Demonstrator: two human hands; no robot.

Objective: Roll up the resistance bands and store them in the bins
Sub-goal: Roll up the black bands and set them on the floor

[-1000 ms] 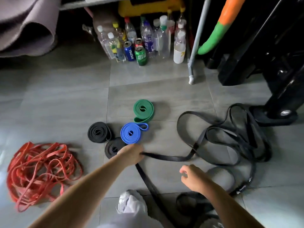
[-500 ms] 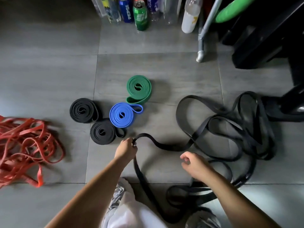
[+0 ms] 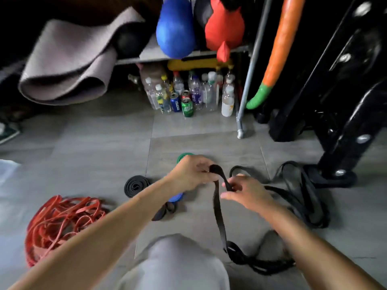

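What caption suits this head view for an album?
Left hand and right hand grip a black band; black roll and red tangle nearby.

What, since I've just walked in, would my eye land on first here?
The left hand and right hand pinch a long black band mid-frame above the floor. A tangled heap of red bands lies lower left. A blue bag and a red bag stand out top centre.

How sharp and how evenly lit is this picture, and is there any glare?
Head view, sharpness: motion blur softens the grey mat, the left hand, the right hand and the black band they grip; head view, light: the upper left corner is nearly black; head view, glare: bright spots sit on the black frame.
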